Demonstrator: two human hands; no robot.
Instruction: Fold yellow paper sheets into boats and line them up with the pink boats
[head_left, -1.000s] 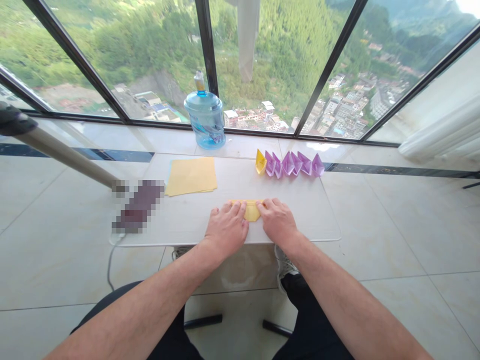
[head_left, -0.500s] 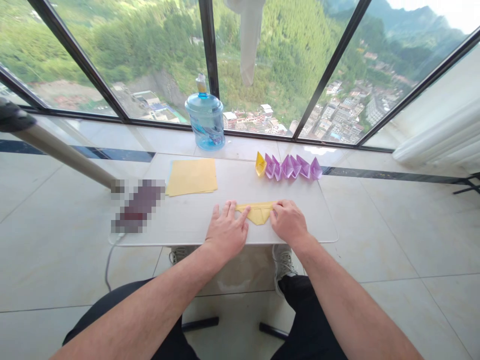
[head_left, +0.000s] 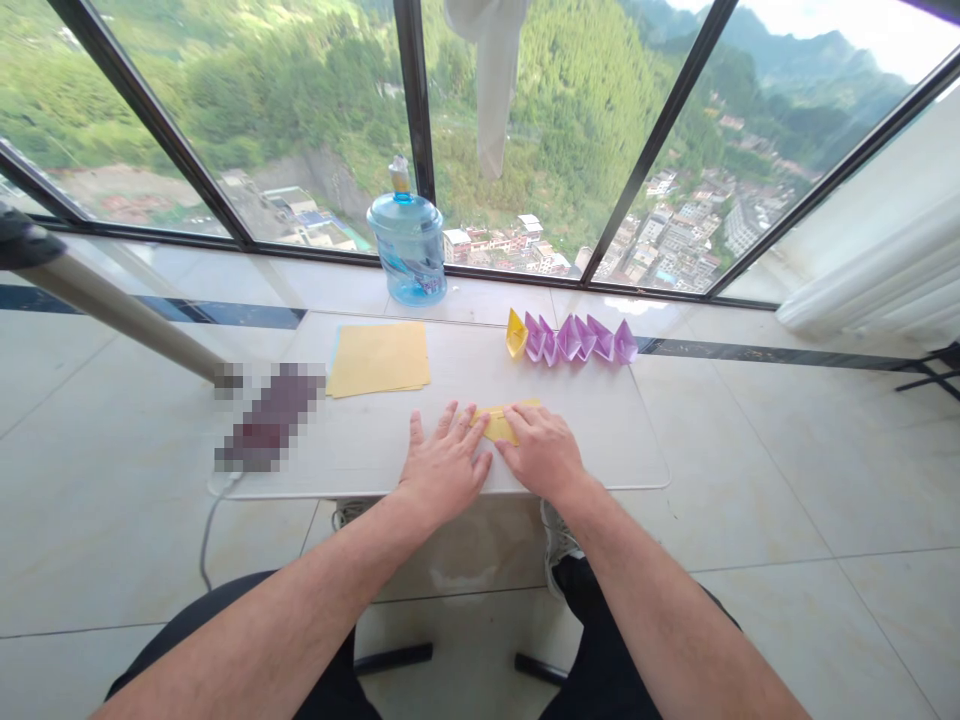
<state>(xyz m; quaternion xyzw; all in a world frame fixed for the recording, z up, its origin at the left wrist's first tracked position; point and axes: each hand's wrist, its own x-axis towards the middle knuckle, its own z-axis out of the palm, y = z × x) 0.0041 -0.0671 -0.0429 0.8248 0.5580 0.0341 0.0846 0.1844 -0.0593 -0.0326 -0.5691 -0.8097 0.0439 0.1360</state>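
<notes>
A folded piece of yellow paper [head_left: 498, 428] lies flat near the front edge of the white table. My left hand [head_left: 444, 460] rests with fingers spread, its fingertips pressing on the paper's left end. From the right, my right hand [head_left: 544, 452] lies over the paper with its fingers stretched flat on it, hiding much of the right half. Behind the hands stands a row of folded paper boats, a yellow boat [head_left: 516, 334] at the left end and several purple boats [head_left: 570, 338] beside it.
A stack of yellow paper sheets [head_left: 379, 360] lies at the table's [head_left: 360, 445] back left. Left of it is a blurred-out dark object [head_left: 274, 418] with a cable. A blue water jug [head_left: 409, 250] stands behind the table by the window. A beige pole [head_left: 135, 310] slants in from the left.
My right hand has slid left along the paper, from gripping its right end to lying flat across its middle. My left hand stays at the left end, fingers more spread.
</notes>
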